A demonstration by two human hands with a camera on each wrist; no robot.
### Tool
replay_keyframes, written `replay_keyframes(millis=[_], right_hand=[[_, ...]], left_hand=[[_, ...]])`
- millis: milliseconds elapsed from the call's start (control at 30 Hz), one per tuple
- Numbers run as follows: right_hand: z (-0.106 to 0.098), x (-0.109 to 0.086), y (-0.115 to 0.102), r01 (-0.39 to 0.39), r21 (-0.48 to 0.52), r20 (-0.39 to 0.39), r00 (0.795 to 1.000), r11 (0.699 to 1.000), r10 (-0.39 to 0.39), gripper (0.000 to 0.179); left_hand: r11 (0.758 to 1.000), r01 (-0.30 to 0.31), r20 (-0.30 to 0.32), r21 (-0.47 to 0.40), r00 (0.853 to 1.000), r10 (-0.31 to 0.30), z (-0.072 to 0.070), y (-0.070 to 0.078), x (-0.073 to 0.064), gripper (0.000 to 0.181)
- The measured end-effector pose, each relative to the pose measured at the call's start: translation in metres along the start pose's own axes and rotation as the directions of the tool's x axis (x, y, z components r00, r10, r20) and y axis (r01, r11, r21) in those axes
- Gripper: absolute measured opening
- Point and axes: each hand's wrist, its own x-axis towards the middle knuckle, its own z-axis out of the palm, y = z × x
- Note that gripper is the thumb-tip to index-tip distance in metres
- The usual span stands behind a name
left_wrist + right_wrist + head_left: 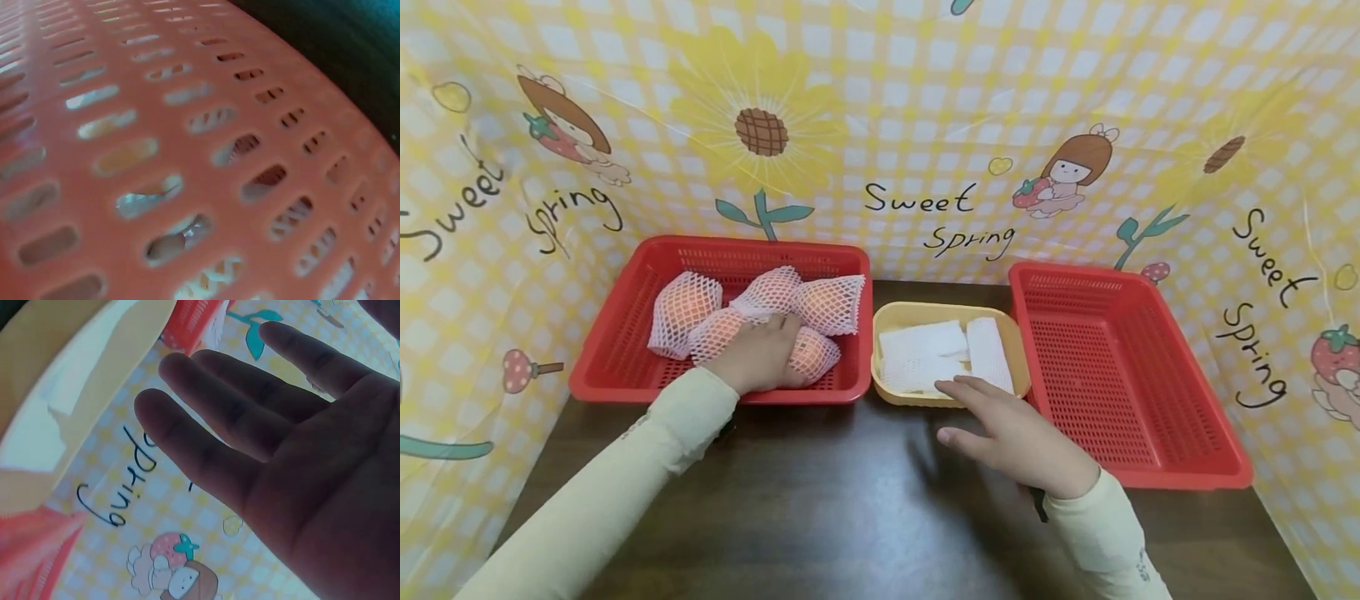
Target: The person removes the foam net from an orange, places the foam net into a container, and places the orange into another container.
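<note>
Your left hand [760,354] rests on the round orange fruits in white foam nets [688,305], inside the left red perforated plastic basket [625,393]; you can't tell from these views whether its fingers grip one. Your right hand [1018,437] is spread with nothing held, fingers extended over the near edge of the oval yellow plastic tray [917,401]. White folded foam nets [921,346] lie in that tray, which stands on the dark brown surface [850,517] between the left basket and a second red perforated plastic basket [1187,480].
</note>
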Motion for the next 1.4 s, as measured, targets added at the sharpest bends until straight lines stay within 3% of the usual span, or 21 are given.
replay_keyframes(millis=[200,400,600,733,833,933,1067,1200,1233,1333,1400], right_hand=[[0.008,0.006,-0.001,0.041,0.017,0.014,0.999,0.999,-0.041,0.061],[0.011,0.007,0.002,0.039,0.045,0.021,0.999,0.998,-0.04,0.061],[0.015,0.01,0.004,0.066,0.041,0.002,0.998,0.997,-0.067,0.058],[0.017,0.013,0.003,0.109,0.046,-0.044,0.993,0.993,-0.107,0.053],[0.018,0.017,0.003,0.177,0.055,-0.119,0.978,0.983,-0.17,0.041],[0.02,0.021,0.0,0.256,0.078,-0.22,0.947,0.964,-0.234,0.03],[0.022,0.024,-0.005,0.336,0.163,-0.332,0.904,0.928,-0.269,0.03],[0.025,0.027,-0.013,0.418,0.248,-0.426,0.857,0.874,-0.289,0.03],[0.026,0.027,-0.015,0.432,0.259,-0.45,0.845,0.864,-0.288,0.029],[0.028,0.028,-0.022,0.491,0.348,-0.528,0.807,0.799,-0.266,0.029],[0.029,0.027,-0.026,0.542,0.43,-0.585,0.776,0.722,-0.235,0.032]], left_hand=[[0.993,0.019,0.031,-0.113,0.999,-0.015,-0.005,-0.008,-0.006,0.096],[0.98,-0.017,0.016,-0.198,1.0,0.02,-0.022,-0.015,-0.019,0.096],[0.956,-0.079,-0.067,-0.284,0.996,0.062,-0.029,-0.021,-0.031,0.106],[0.926,-0.152,-0.158,-0.346,0.982,0.102,-0.034,-0.018,-0.042,0.106],[0.882,-0.222,-0.218,-0.416,0.966,0.141,-0.039,-0.008,-0.053,0.104],[0.822,-0.313,-0.273,-0.475,0.941,0.2,-0.042,0.005,-0.062,0.099],[0.73,-0.43,-0.329,-0.53,0.899,0.29,-0.041,0.026,-0.071,0.093],[0.63,-0.507,-0.356,-0.588,0.862,0.361,-0.038,0.045,-0.076,0.091],[0.607,-0.512,-0.351,-0.608,0.859,0.373,-0.037,0.049,-0.076,0.09],[0.55,-0.521,-0.34,-0.652,0.85,0.402,-0.034,0.058,-0.076,0.089],[0.535,-0.52,-0.329,-0.666,0.848,0.416,-0.032,0.062,-0.076,0.09]])
